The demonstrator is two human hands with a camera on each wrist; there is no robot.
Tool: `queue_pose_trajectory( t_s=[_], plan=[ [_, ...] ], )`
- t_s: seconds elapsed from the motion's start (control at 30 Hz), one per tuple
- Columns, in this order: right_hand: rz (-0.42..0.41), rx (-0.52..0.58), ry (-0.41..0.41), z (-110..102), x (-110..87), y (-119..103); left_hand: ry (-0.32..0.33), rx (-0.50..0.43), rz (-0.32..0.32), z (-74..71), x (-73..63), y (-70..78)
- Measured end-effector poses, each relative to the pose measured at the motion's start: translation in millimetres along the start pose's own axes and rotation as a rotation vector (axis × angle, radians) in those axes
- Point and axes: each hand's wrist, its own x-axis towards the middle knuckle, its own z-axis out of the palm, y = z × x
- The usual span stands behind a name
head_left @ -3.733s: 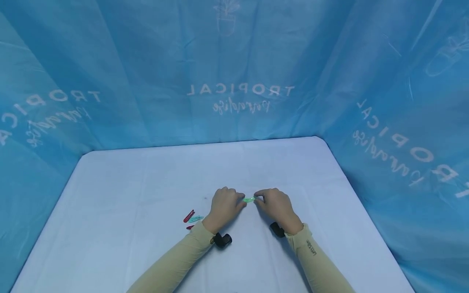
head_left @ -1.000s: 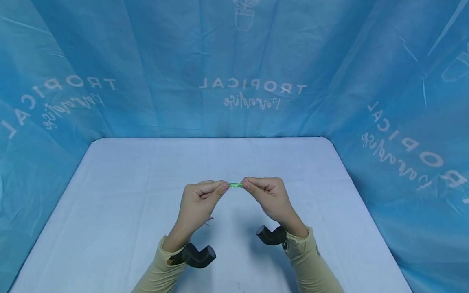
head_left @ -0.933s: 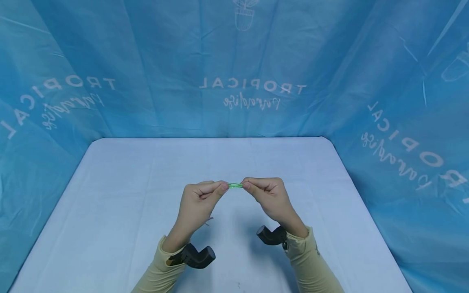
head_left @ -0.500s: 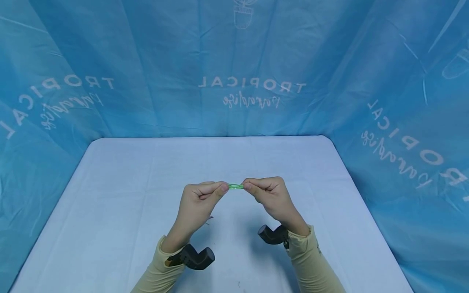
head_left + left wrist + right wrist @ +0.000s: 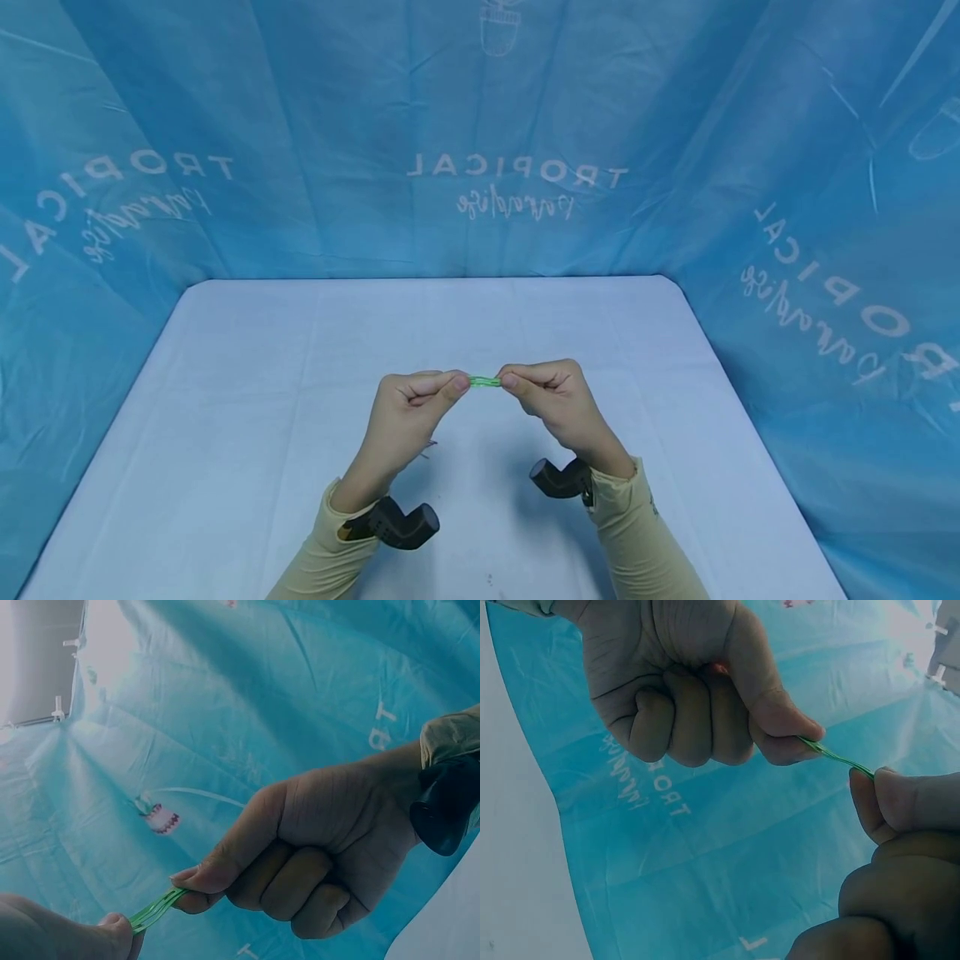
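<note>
A slim green snap hair clip (image 5: pixel 484 382) is held level in the air over the table, stretched between both hands. My left hand (image 5: pixel 405 417) pinches one end between thumb and forefinger, its other fingers curled in. At the opposite end, the thumb and forefinger of my right hand (image 5: pixel 558 408) pinch the clip in the same way. Seen up close in the left wrist view, the green clip (image 5: pixel 156 910) shows a slit frame and looks bent along its length. In the right wrist view the clip (image 5: pixel 840 757) appears edge-on as a thin curved strip.
Below the left hand, a small dark reddish tip (image 5: pixel 431 445) pokes out on the white-covered table (image 5: pixel 247 400); the rest is hidden by that hand. Blue printed curtains (image 5: pixel 517 233) enclose the table's back and sides. Black wrist cameras (image 5: pixel 405 525) jut inward from both wrists.
Since the earliest frame, the hands have lifted the green hair clip off the table and turned thumbs toward the head camera; the red and teal clips became mostly hidden. Lately the hands barely move.
</note>
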Motion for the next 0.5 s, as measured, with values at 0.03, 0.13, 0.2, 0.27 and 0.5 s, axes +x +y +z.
queue_pose_trajectory(
  t_s=[0.03,0.13,0.2,0.27,0.5],
  plan=[
    [-0.002,0.008,-0.003,-0.2,0.2,0.0,0.0,-0.001,-0.004,0.2,-0.1,0.5],
    [-0.008,0.028,-0.011,-0.9,0.3,0.4,-0.009,-0.008,-0.01,0.8,-0.1,1.6],
    [-0.011,0.037,-0.015,-1.4,0.3,0.7,-0.012,-0.012,-0.014,1.1,0.1,1.8],
    [-0.009,0.044,-0.013,-1.8,0.3,0.7,-0.016,-0.016,-0.014,1.3,0.4,1.7],
    [0.003,0.069,-0.022,-3.2,0.4,2.5,-0.022,-0.017,-0.002,0.7,0.3,-0.2]
  ],
)
